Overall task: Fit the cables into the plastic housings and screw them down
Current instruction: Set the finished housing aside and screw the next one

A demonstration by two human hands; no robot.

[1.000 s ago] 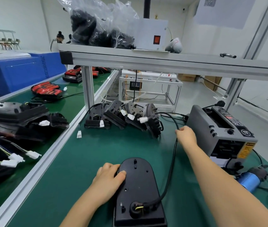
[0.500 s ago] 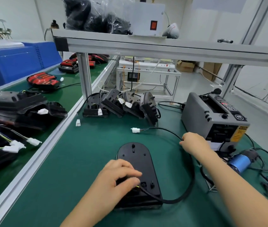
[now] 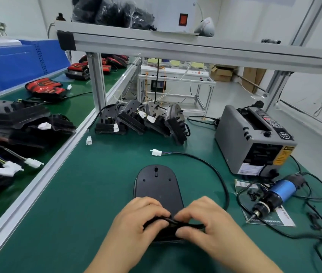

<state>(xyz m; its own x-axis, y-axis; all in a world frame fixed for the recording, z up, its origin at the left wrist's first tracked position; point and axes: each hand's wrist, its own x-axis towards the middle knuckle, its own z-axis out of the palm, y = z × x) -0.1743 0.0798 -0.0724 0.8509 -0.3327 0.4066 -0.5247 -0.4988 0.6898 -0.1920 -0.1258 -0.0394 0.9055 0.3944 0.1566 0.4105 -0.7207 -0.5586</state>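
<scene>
**Both hands pinch the cable at the housing's near end**

The left fingers (image 3: 150,208) and right fingers (image 3: 190,212) curl in toward each other, tips almost meeting. Between them they pinch the black cable (image 3: 218,175) where it meets the near end of the plastic housing (image 3: 157,186). The left hand (image 3: 136,221) and right hand (image 3: 207,219) cover that end, so the joint itself is hidden.

The housing is flat, matte black, straight-sided and rounded at its far end, with a short slot and a few small holes in its upper face. It lies flat on the green mat (image 3: 77,194) in the near centre, its rounded end pointing to 12 o'clock.

From under the right hand the cable leaves toward 3 o'clock. It arcs round the housing's right side and ends in a white connector (image 3: 156,152) on the mat at 12 o'clock, apart from the housing.

A grey tape dispenser (image 3: 254,138) stands at 2 o'clock, and a blue electric screwdriver (image 3: 274,196) lies at 3 o'clock. A row of black housings (image 3: 142,119) leans together far off at 12 o'clock.
</scene>
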